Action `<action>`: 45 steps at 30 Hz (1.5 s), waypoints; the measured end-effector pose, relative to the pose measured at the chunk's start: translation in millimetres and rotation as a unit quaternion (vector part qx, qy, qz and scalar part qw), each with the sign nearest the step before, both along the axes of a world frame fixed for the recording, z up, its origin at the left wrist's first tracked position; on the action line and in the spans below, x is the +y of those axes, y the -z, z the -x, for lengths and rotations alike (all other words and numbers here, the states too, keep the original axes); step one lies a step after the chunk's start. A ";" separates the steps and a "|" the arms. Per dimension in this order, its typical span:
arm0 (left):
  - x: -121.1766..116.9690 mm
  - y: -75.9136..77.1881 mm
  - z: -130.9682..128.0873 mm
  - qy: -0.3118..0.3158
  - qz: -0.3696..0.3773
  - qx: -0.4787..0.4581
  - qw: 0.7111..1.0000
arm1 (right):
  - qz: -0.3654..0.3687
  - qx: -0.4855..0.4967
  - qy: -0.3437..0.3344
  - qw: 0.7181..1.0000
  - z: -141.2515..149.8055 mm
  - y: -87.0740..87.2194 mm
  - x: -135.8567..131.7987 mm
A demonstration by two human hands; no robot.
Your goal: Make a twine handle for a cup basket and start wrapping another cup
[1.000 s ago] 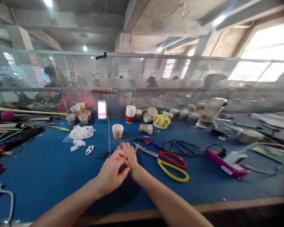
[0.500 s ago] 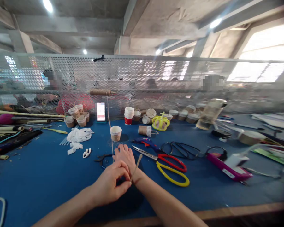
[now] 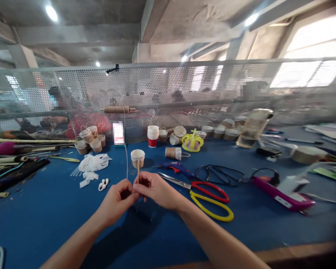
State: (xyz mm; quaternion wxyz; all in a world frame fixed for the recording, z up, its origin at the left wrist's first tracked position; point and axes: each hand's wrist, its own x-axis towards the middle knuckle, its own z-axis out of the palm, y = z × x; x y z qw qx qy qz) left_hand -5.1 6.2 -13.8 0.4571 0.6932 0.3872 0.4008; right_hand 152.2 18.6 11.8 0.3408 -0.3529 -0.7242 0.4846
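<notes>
Brown strip (image 3: 138, 171) pinched in right hand (image 3: 156, 188); left hand (image 3: 118, 198) curled, touching right.

A phone (image 3: 118, 133) (its display is pixelated) stands upright toward the far side of the blue table (image 3: 44, 220), in front of a see-through perforated screen (image 3: 154, 82). Crumpled white cloth (image 3: 93, 163) lies left of the middle, and at the left edge rests a stick with a purple ball head (image 3: 5, 148). Right of the middle sits a yellow crown-shaped piece (image 3: 194, 140); farther right, a clear container (image 3: 249, 134) holds pale liquid. A magenta power strip (image 3: 282, 193) lies on the right, carrying a white plug (image 3: 293, 186). Bright windows (image 3: 301, 74) show far right.
</notes>
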 end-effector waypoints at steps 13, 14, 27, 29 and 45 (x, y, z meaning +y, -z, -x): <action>-0.5 -19.5 8.9 0.018 -0.013 0.040 0.999 | 0.149 0.144 -0.002 0.978 1.2 13.9 7.6; -0.8 -19.4 8.7 0.013 -0.026 0.039 0.999 | 0.165 0.163 -0.003 0.973 1.4 14.8 6.9; -3.0 -15.4 9.2 -0.053 -0.219 0.087 0.970 | 0.145 0.206 0.022 0.968 6.2 16.2 1.5; -2.4 -13.5 8.7 -0.060 -0.234 0.085 0.967 | 0.128 0.208 0.026 0.969 7.0 15.6 0.2; -1.9 -4.0 1.7 -0.099 -0.190 0.004 0.977 | 0.133 0.261 0.043 0.955 13.9 15.0 -3.3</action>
